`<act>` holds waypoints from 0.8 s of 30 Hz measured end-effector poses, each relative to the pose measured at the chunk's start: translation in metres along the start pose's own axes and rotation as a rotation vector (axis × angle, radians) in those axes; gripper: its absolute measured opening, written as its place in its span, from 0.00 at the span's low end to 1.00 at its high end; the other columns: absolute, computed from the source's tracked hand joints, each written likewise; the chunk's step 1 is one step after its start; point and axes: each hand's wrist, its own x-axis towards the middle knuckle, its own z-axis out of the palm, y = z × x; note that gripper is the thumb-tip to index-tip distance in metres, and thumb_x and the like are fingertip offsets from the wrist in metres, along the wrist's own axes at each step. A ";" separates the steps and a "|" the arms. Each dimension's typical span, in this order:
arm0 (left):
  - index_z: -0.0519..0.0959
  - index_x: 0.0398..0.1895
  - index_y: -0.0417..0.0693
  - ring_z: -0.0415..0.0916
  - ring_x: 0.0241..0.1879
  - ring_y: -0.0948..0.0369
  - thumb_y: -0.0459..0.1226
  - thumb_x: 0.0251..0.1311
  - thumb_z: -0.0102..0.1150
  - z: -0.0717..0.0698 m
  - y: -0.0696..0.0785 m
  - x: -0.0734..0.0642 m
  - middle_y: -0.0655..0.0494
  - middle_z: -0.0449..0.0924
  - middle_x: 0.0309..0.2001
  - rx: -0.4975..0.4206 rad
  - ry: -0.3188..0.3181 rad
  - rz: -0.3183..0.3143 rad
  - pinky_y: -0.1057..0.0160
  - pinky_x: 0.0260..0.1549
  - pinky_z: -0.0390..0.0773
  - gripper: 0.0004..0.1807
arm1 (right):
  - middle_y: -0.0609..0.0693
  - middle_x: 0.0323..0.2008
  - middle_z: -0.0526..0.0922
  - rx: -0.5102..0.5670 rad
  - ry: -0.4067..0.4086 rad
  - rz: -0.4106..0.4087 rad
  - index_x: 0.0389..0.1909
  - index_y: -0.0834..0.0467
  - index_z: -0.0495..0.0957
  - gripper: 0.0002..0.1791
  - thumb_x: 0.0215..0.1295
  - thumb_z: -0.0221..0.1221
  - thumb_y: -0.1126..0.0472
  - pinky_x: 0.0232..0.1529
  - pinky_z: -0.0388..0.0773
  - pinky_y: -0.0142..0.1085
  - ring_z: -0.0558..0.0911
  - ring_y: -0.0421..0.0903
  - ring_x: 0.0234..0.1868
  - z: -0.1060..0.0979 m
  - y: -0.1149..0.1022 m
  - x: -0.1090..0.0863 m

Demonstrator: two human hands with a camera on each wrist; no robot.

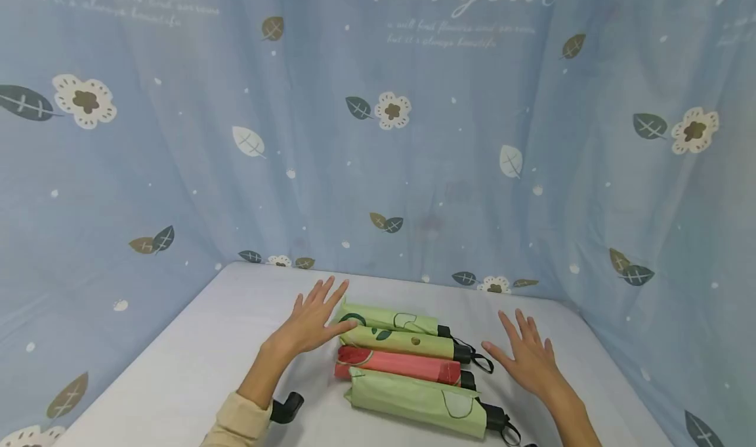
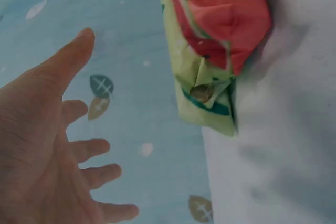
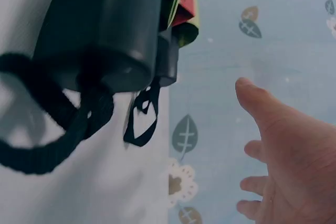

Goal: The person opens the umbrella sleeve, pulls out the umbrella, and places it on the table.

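Observation:
Several folded compact umbrellas lie side by side on the white surface, their black handles toward the right. Nearest is a light green umbrella (image 1: 419,402), then a red umbrella (image 1: 401,364), a yellow-green umbrella (image 1: 398,342) and, farthest, another pale green umbrella (image 1: 384,317). My left hand (image 1: 310,322) is spread beside their left ends, its thumb overlapping the row in the head view; the left wrist view shows it apart from them. Off the handle side, my right hand (image 1: 528,358) has its fingers spread and holds nothing. The nearest black handle (image 3: 100,35) has a wrist strap (image 3: 79,124).
A white tabletop (image 1: 177,368) lies under the umbrellas. Blue curtain (image 1: 443,191) with leaf and flower prints stands behind it and along both sides. Beside the left sleeve (image 1: 239,421) is a black curved piece (image 1: 287,409).

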 end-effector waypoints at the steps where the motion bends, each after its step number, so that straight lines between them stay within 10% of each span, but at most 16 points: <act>1: 0.48 0.79 0.59 0.40 0.78 0.41 0.63 0.63 0.52 0.002 0.000 -0.001 0.44 0.43 0.79 0.003 -0.009 0.012 0.27 0.66 0.43 0.46 | 0.71 0.75 0.46 0.006 0.003 -0.013 0.76 0.56 0.53 0.48 0.65 0.54 0.32 0.59 0.44 0.79 0.46 0.74 0.73 0.000 -0.001 0.001; 13: 0.76 0.62 0.51 0.75 0.58 0.54 0.56 0.68 0.53 0.011 0.014 -0.017 0.52 0.76 0.60 -0.029 -0.155 0.280 0.51 0.54 0.76 0.27 | 0.63 0.65 0.70 0.102 -0.112 -0.108 0.71 0.53 0.64 0.39 0.66 0.56 0.36 0.51 0.75 0.62 0.75 0.64 0.60 -0.002 -0.010 -0.007; 24: 0.81 0.55 0.57 0.79 0.49 0.67 0.57 0.68 0.51 0.015 0.031 -0.036 0.62 0.81 0.53 -0.059 -0.221 0.376 0.64 0.48 0.79 0.22 | 0.54 0.50 0.84 0.157 -0.298 -0.216 0.60 0.60 0.76 0.32 0.67 0.56 0.39 0.37 0.82 0.39 0.84 0.42 0.39 -0.018 -0.023 -0.021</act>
